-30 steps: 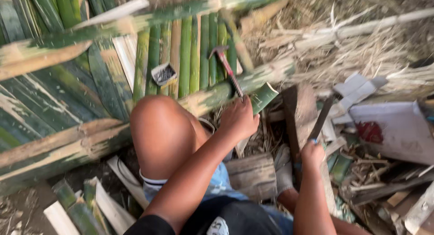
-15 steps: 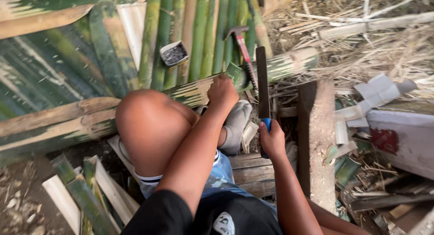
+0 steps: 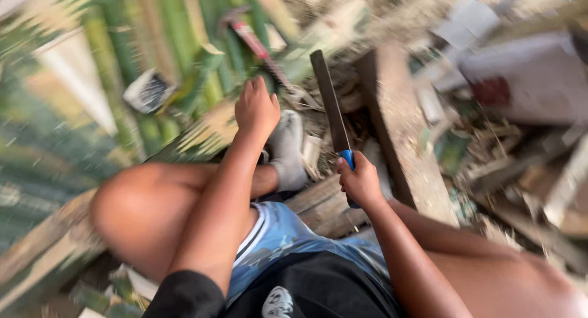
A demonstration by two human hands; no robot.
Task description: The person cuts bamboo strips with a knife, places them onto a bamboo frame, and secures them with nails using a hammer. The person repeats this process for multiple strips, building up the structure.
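The ground point(image 3: 392, 12) is bare earth strewn with dry straw and chips, blurred by motion. Split green bamboo slats point(image 3: 141, 55) lie side by side at the left. A weathered wooden block point(image 3: 404, 146) stands at centre right, with pale scraps point(image 3: 527, 79) and debris beyond it. Daylight is even.

Over the last second the right hand point(image 3: 361, 182) has swung the long blade point(image 3: 331, 104) from out by the wooden block point(image 3: 401, 140) to point upright beside the left hand point(image 3: 257, 110), which has pushed forward onto the split green bamboo point(image 3: 202, 134).
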